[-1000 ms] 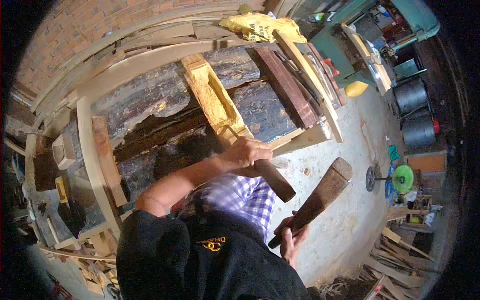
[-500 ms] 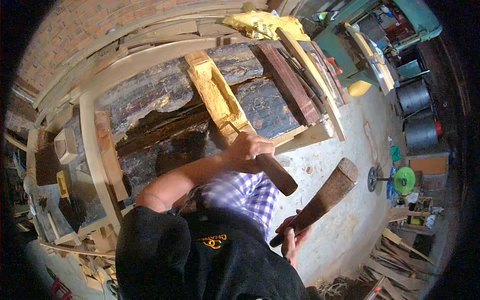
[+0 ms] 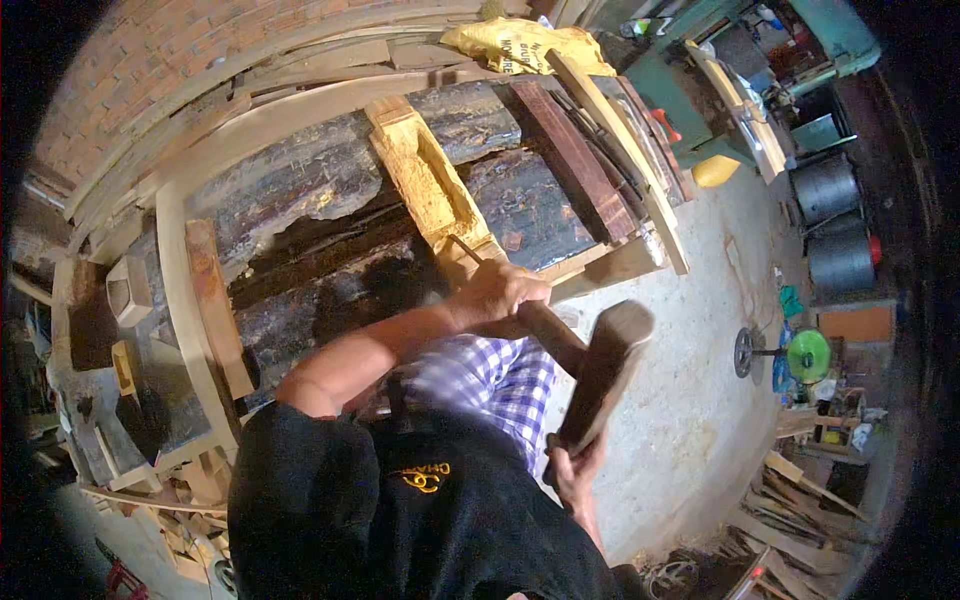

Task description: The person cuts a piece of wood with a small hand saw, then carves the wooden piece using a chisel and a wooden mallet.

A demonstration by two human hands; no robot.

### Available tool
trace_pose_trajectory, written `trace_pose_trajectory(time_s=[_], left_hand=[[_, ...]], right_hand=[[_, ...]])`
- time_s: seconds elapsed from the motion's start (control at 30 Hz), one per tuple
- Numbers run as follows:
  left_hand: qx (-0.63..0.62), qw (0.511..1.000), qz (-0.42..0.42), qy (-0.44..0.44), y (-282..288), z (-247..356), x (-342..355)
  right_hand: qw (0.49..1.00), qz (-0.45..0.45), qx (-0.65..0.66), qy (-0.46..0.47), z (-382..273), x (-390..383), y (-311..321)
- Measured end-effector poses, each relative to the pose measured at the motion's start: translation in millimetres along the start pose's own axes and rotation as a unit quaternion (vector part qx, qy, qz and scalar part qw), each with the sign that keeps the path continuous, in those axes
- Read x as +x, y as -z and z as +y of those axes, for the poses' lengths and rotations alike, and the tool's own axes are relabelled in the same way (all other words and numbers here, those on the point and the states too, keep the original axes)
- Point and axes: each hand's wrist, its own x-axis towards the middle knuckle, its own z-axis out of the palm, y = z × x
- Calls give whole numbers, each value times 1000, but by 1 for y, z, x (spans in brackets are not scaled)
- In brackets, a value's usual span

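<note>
My left hand [image 3: 500,292] is wrapped round a chisel [image 3: 548,332], just behind its blade. The blade tip rests at the near end of a long pale wooden block [image 3: 420,170] with a hollow cut along its top. In my right hand [image 3: 578,470] is a thick wooden mallet [image 3: 612,365], gripped low on its narrow handle. The mallet's broad head overlaps the butt of the chisel handle in view; I cannot tell whether they touch. The block lies across a dark, rough-surfaced workbench [image 3: 300,185].
A reddish-brown beam [image 3: 575,160] and pale planks [image 3: 625,165] lie along the bench's right side. Small hollowed wooden pieces, one a pale box [image 3: 130,292], sit at the left. A yellow sack [image 3: 525,48] is behind. A green fan [image 3: 808,357] stands on the floor at right.
The mallet has swung left and up toward the chisel's butt, standing more upright. My right hand has shifted slightly. My left hand and the chisel stay nearly in place.
</note>
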Motion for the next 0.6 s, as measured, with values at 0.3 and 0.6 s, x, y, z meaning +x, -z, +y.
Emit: trace_pose_trajectory(time_s=[0.3,0.6], left_hand=[[-84,995,46,36,5,5,7],[-37,998,56,-2,2,0,-1]], right_hand=[[979,-155,-108,75,-32,11,2],[934,-34,-246,258,-11,11,3]])
